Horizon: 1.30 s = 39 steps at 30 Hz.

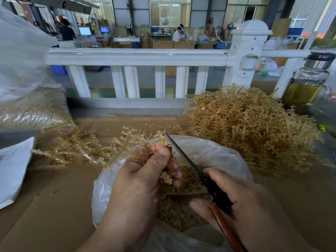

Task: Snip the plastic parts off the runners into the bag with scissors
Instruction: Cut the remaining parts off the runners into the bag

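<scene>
Runner, thin amber plastic branch with small parts (125, 140): likely light, springy, snaps easy. It sits over far-left rim of clear plastic bag (214, 151). Left hand (141, 175) fingers (161, 151) pinch it near cut, good hold. Right hand (241, 195) curled round brown-handled scissors (183, 157), blades look together.

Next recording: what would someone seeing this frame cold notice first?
First, the two hands at bottom centre: the left hand pinches a tan runner over an open plastic bag of snipped parts, while the right hand holds scissors with the blade tips at the runner's top branch. Next comes the big tangled heap of runners at right, with a white railing behind.
</scene>
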Tool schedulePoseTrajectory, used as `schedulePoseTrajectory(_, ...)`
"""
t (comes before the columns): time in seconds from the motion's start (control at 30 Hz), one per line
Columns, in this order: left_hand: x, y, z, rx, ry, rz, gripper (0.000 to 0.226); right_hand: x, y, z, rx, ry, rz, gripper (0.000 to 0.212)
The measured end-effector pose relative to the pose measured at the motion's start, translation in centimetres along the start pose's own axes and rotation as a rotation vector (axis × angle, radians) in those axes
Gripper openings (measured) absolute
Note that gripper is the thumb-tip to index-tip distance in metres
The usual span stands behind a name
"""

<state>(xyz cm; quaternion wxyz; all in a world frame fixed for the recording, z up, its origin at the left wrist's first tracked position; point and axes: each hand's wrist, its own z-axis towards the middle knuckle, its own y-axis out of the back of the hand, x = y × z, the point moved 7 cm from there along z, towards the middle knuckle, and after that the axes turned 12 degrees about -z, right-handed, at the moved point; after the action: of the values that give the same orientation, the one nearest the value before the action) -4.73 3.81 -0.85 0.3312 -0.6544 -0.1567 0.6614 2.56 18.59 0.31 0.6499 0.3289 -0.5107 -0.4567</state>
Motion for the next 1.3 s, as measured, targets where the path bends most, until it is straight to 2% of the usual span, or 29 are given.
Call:
schedulePoseTrajectory(0.13,-0.2,0.2,0.2,-0.02,-0.007,-0.038,0.017,0.0,0.0,0.0,0.035,-0.008,0.011,0.051)
schedulePoseTrajectory(0.2,-0.3,0.1,0.2,-0.013,-0.013,-0.043,0.014,0.0,-0.1,-0.1,0.051,-0.014,0.001,0.054)
schedulePoseTrajectory(0.3,-0.3,0.0,0.1,-0.012,-0.021,-0.04,0.021,0.0,-0.3,-0.2,0.068,-0.011,-0.009,0.058)
schedulePoseTrajectory(0.57,-0.1,-0.1,0.0,0.009,-0.007,-0.034,0.027,0.1,0.0,-0.1,0.026,-0.005,0.008,0.054)
schedulePoseTrajectory(0.7,0.1,-0.2,0.0,0.015,0.004,-0.033,0.026,-0.1,0.1,0.0,0.01,0.019,0.008,0.068)
schedulePoseTrajectory(0.8,0.2,-0.3,-0.1,0.021,0.005,-0.037,0.026,-0.2,0.1,0.0,0.008,0.003,0.01,0.067)
schedulePoseTrajectory(1.2,0.8,-0.4,0.1,0.06,0.079,-0.07,0.005,-0.1,0.4,-0.1,-0.013,-0.016,0.009,0.056)
schedulePoseTrajectory(1.3,0.8,-0.3,0.0,0.056,0.087,-0.07,0.006,-0.1,0.5,-0.1,-0.011,-0.013,0.007,0.054)
